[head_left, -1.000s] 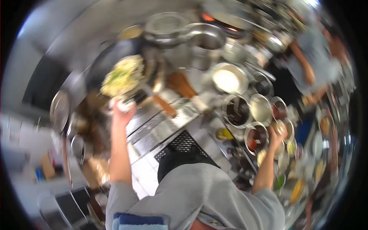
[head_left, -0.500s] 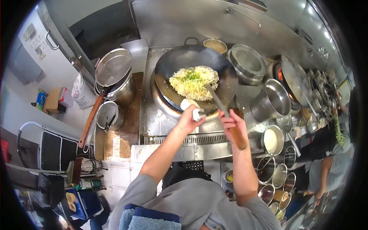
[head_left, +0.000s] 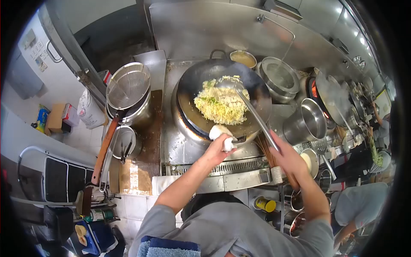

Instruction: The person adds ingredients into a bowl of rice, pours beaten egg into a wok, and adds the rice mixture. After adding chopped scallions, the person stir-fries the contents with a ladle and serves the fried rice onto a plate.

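A large black wok (head_left: 190,81) sits on the burner ahead of me, holding a mound of fried rice (head_left: 220,105) with yellow bits and chopped greens. My left hand (head_left: 217,150) is closed on a white cloth (head_left: 221,132) at the wok's near edge, where part of the wok's handle shows beside it. My right hand (head_left: 291,157) grips a long metal ladle (head_left: 253,111) near its wooden end. The ladle's bowl rests in the far part of the rice, partly hidden by it.
Left of the wok stand a pot with a wire strainer (head_left: 128,85) and a smaller metal pot (head_left: 132,143). A lidded pot (head_left: 280,79) and a tall steel pot (head_left: 306,122) are to the right. Another person (head_left: 359,205) stands at far right.
My right hand has moved right and toward me, and the ladle's bowl has gone from the rice's near right side to its far edge. The rice is spread differently, with fewer greens on top.
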Demonstrator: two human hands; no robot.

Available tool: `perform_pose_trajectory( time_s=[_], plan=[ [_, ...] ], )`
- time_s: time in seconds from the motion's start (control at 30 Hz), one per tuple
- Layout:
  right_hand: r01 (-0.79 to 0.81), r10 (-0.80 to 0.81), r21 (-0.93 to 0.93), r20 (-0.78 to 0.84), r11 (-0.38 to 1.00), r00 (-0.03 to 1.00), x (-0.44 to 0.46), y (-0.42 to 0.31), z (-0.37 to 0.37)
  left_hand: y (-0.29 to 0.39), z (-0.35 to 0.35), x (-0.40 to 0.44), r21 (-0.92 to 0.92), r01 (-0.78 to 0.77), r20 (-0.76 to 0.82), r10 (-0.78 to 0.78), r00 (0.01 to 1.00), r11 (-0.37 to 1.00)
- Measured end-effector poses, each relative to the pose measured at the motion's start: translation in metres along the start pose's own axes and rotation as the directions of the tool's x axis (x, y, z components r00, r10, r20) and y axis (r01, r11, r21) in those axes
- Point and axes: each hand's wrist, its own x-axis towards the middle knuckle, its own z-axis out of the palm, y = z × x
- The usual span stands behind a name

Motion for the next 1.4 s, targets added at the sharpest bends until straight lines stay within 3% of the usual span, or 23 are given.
perform_pose_trajectory(
  time_s=[0.1,0.13,0.2,0.23,0.33,0.37,0.4,0.47,0.5,0.57,0.6,0.67,0.77,0.8,0.9,1.0,1.03,1.1,1.17,1.23,1.27,1.3,1.4],
  plan=[
    [0.249,-0.252,-0.052,-0.074,0.967,0.965,-0.056,0.033,0.0,0.005,0.001,0.023,-0.014,-0.027,-0.011,0.027,1.0,1.0],
    [-0.267,0.224,0.127,0.277,0.955,0.934,-0.066,0.001,-0.01,0.0,0.0,0.037,-0.011,-0.076,-0.03,0.076,0.997,0.997],
    [0.14,-0.14,-0.069,0.01,0.988,0.99,-0.033,0.073,0.063,-0.02,0.004,0.035,-0.005,-0.198,-0.01,0.198,0.98,0.98],
    [0.279,-0.305,-0.173,-0.146,0.945,0.941,-0.015,0.096,0.085,-0.029,0.007,0.028,0.013,-0.251,0.018,0.251,0.968,0.968],
    [-0.152,0.088,0.262,0.241,0.953,0.967,-0.031,0.03,0.015,-0.065,0.024,-0.06,0.017,-0.229,-0.149,0.229,0.962,0.973],
    [-0.148,0.051,0.296,0.314,0.944,0.948,-0.046,0.033,-0.007,-0.068,0.036,-0.089,0.059,-0.216,-0.246,0.224,0.943,0.975],
    [-0.146,0.012,0.326,0.381,0.934,0.925,-0.064,0.049,-0.03,-0.065,0.04,-0.096,0.17,-0.22,-0.155,0.247,0.956,0.961],
    [-0.135,-0.018,0.278,0.484,0.951,0.875,-0.079,0.066,-0.042,-0.04,0.032,-0.048,0.043,-0.213,-0.153,0.217,0.964,0.976],
    [-0.127,0.002,0.251,0.445,0.96,0.896,-0.073,0.068,-0.035,-0.031,0.02,-0.02,-0.019,-0.204,-0.152,0.198,0.968,0.979],
    [-0.109,0.041,0.18,0.346,0.978,0.937,-0.043,0.068,-0.002,-0.036,-0.006,0.02,-0.008,-0.285,0.081,0.285,0.955,0.958],
    [0.047,-0.078,0.162,0.187,0.986,0.979,-0.033,0.079,0.02,-0.055,0.019,-0.005,0.093,-0.343,-0.158,0.354,0.922,0.935],
    [0.349,-0.338,0.057,-0.147,0.935,0.93,-0.017,0.093,0.057,-0.105,0.011,-0.053,0.044,-0.298,-0.147,0.302,0.942,0.953],
    [-0.014,-0.048,0.324,0.182,0.946,0.982,-0.059,0.051,0.011,-0.086,0.016,-0.051,0.032,-0.276,-0.137,0.277,0.951,0.961],
    [0.184,-0.189,0.249,-0.005,0.951,0.982,-0.061,0.068,0.028,-0.078,0.016,-0.047,0.016,-0.263,-0.159,0.263,0.952,0.965],
    [-0.1,-0.005,0.3,0.33,0.949,0.944,-0.1,0.061,-0.009,-0.047,0.032,-0.04,0.089,-0.345,-0.206,0.356,0.911,0.934],
    [-0.168,-0.021,0.295,0.546,0.941,0.837,-0.122,0.067,-0.05,-0.055,0.036,-0.07,0.11,-0.248,-0.132,0.261,0.956,0.963],
    [-0.128,-0.028,0.293,0.475,0.948,0.88,-0.106,0.062,-0.044,-0.05,0.023,-0.057,0.127,-0.214,-0.073,0.224,0.972,0.969],
    [-0.081,-0.026,0.282,0.355,0.956,0.934,-0.063,0.055,-0.008,-0.035,0.023,-0.027,0.101,-0.275,-0.154,0.289,0.945,0.956],
    [0.135,-0.183,0.225,0.206,0.965,0.961,-0.051,0.054,0.033,-0.069,0.008,-0.052,-0.023,-0.212,-0.156,0.206,0.966,0.977],
    [0.247,-0.274,0.172,0.154,0.954,0.949,-0.059,0.051,0.014,-0.076,0.013,-0.071,-0.109,-0.187,-0.091,0.178,0.98,0.976],
    [0.081,-0.154,0.244,0.298,0.966,0.942,-0.076,0.048,-0.009,-0.079,0.029,-0.096,-0.003,-0.227,-0.136,0.225,0.965,0.974],
    [-0.095,-0.044,0.281,0.452,0.955,0.891,-0.083,0.048,-0.025,-0.075,0.03,-0.098,0.014,-0.217,-0.049,0.218,0.975,0.976],
    [-0.102,-0.002,0.265,0.365,0.959,0.931,-0.078,0.029,-0.002,-0.026,0.044,-0.043,0.024,-0.294,-0.154,0.294,0.943,0.955]
  ],
)
